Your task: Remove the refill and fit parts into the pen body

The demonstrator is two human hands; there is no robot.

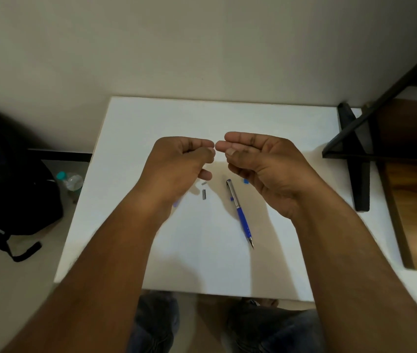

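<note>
So: left hand [185, 159] and right hand [258, 159] curled, fingertips almost meeting above white table [151, 123] middle; can't tell what they pinch. Blue pen [240, 212] whole, near right edge. Tiny parts [204, 194] lie loose between the wrists; looks like some work left.

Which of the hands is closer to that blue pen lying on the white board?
Right. The right hand is raised just beside the blue pen; the left hand is farther away.

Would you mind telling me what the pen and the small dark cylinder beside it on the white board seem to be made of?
The pen: its upper barrel looks like polished metal, silvery with bright glints; the blue grip looks like plastic or rubber, matte with tiny dots. The small cylinder: probably metal, dark with a pale sheen, though too small to be sure.
</note>
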